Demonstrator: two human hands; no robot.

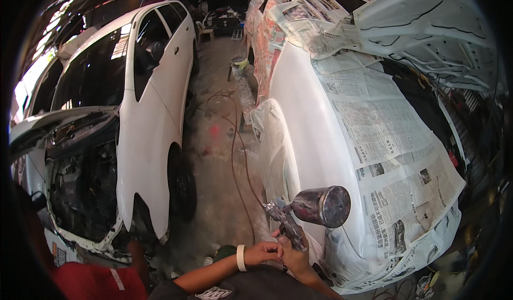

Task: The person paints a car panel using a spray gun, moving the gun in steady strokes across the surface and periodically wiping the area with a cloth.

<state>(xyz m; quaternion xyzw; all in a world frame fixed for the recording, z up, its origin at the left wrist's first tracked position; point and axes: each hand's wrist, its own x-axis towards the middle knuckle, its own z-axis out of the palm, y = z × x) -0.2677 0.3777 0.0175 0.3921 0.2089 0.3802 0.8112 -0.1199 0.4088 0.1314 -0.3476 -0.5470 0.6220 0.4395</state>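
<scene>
My right hand [295, 257] is wrapped round the grip of a spray gun [288, 226], held upright near the front corner of the masked car. A dark, paint-stained cup [321, 206] is fixed to the gun and leans to the right. My left hand [262, 253], with a pale band on its wrist, is closed beside my right thumb; whatever its fingertips pinch, if anything, is hidden. Just beyond the gun lies the white fender [307, 123] of that car. Newspaper sheets [393, 129] cover its front and engine bay edge.
A thin hose [235, 161] runs along the floor between the cars. On the left stands a white car [147, 123] with its front end stripped. A person in a red shirt [96, 279] works beside it. The masked car's hood [427, 27] is raised, and plastic sheeting [278, 145] covers its wheel.
</scene>
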